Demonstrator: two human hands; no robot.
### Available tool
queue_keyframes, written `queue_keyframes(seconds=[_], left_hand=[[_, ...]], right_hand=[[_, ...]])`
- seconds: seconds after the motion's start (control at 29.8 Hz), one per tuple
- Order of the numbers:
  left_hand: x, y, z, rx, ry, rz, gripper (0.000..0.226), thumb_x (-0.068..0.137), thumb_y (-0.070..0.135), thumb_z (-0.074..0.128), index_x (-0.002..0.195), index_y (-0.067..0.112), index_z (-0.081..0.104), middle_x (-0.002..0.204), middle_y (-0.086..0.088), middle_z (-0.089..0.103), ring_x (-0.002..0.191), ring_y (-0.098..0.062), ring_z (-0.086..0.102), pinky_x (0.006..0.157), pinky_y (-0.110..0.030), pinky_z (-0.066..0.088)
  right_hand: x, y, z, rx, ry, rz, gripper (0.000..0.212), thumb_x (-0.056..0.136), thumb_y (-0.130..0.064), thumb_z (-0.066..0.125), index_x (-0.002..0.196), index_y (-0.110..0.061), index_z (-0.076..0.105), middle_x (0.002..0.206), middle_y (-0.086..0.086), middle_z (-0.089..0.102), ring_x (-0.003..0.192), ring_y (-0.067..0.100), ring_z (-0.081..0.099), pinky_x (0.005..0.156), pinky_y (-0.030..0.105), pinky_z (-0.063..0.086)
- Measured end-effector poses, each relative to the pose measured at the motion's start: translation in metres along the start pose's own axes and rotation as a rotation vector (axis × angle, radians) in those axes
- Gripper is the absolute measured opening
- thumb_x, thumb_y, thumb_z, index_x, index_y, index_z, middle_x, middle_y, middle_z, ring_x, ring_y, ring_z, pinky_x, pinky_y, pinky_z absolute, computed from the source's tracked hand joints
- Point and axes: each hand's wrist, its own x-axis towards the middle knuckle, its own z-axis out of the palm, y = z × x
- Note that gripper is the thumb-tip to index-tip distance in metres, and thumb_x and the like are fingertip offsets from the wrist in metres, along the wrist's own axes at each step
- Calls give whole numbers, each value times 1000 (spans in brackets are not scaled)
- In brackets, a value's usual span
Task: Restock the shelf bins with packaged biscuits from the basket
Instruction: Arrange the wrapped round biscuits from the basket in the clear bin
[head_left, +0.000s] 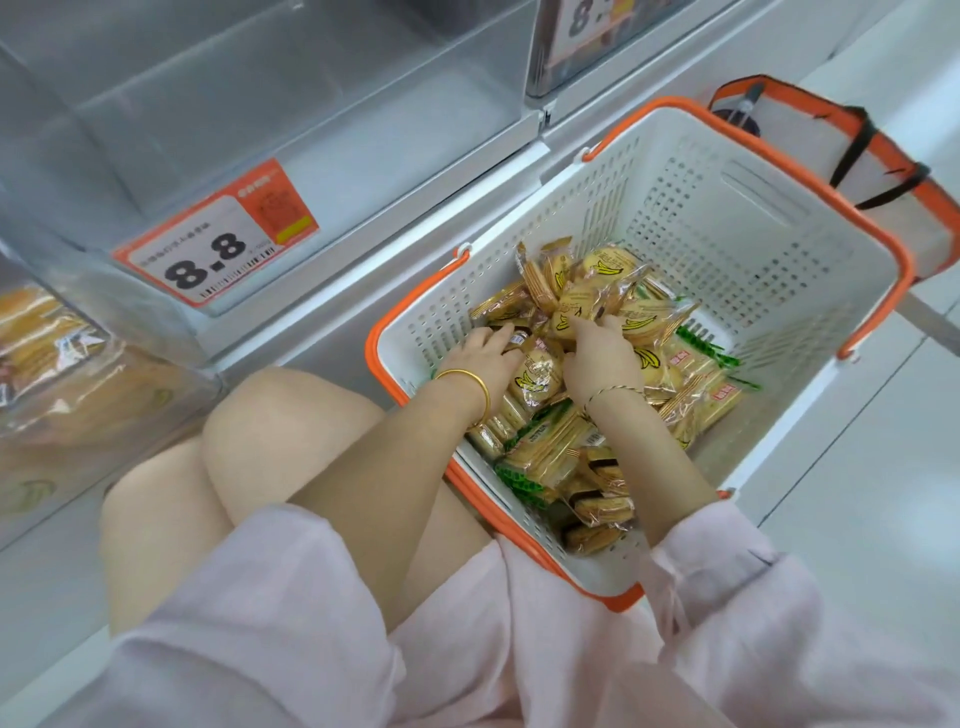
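I see the clear shelf bin (311, 130) above the 8.8 price tag (218, 249) bare, so I judge most of the restocking is left to do. The basket (779, 171) holds the biscuit packets (613, 270); my left hand (480, 358) and right hand (602, 358) both curl around a bunch there.

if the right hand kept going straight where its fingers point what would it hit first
The right hand meets the banana biscuit packets heaped just ahead; its fingertips seem to touch them, though depth is unclear.

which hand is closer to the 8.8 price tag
Left. The left hand is among the biscuit packets on the basket's shelf side, below-right of the 8.8 price tag; the right hand is just beyond it.
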Motion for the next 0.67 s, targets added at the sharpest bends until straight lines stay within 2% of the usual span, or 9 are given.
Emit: queue_keyframes(seconds=[0.07,0.13,0.2,0.27,0.37,0.44,0.5,0.57,0.67], left_hand=[[2,0,0,-20,32,10,62,86,4,53,143,20,34,158,-3,8,142,-28,11,115,-42,23],[1,1,-7,-90,107,17,59,85,3,52,141,19,39,153,-3,25,138,-28,21,112,-42,28],[-4,3,-19,-241,251,-21,52,85,6,51,135,21,47,140,-2,45,130,-27,35,107,-40,34],[-15,4,-36,-490,392,-112,40,86,10,54,125,20,55,124,-1,56,117,-23,49,100,-36,42],[-40,-3,-63,-889,479,-232,20,88,17,58,108,17,60,100,2,56,91,-15,56,75,-19,46],[-61,-14,-77,-1042,507,-260,11,87,14,61,97,19,60,87,4,51,73,-13,54,62,-18,46],[-87,-29,-90,-1128,533,-276,17,84,7,63,86,23,58,80,4,49,66,-15,52,63,-29,47],[-120,-42,-104,-1167,528,-279,23,82,2,64,84,23,56,78,2,48,62,-15,50,58,-29,48],[-173,-58,-123,-1170,540,-248,30,81,-1,64,82,26,53,84,-4,50,70,-20,52,61,-31,50]], right_hand=[[-2,1,1,36,104,-28,34,94,-12,47,127,-13,53,128,14,43,102,35,56,78,38,48],[-5,1,0,103,236,-36,25,96,-21,47,116,-12,60,117,11,50,91,30,58,70,33,44],[-7,-1,-3,235,327,-36,22,95,-26,49,104,-11,63,110,8,52,81,23,53,67,29,38],[-9,-1,-7,330,363,-52,16,92,-24,54,93,-11,63,104,7,55,77,14,45,68,25,33],[-16,-4,-11,452,329,-90,5,86,-16,61,82,-17,57,100,9,57,73,5,41,66,16,27],[-23,-10,-17,571,293,-130,16,82,-9,63,78,-20,52,96,9,58,77,3,47,67,16,30],[-35,-19,-31,745,225,-127,21,80,-5,63,85,-19,49,92,1,56,82,14,55,69,19,42],[-52,-33,-47,936,62,-114,36,81,0,62,107,-21,49,94,-6,54,79,11,60,68,26,54],[-75,-61,-65,996,-156,-244,59,82,8,56,126,-29,48,86,-2,52,63,7,57,60,33,57]])
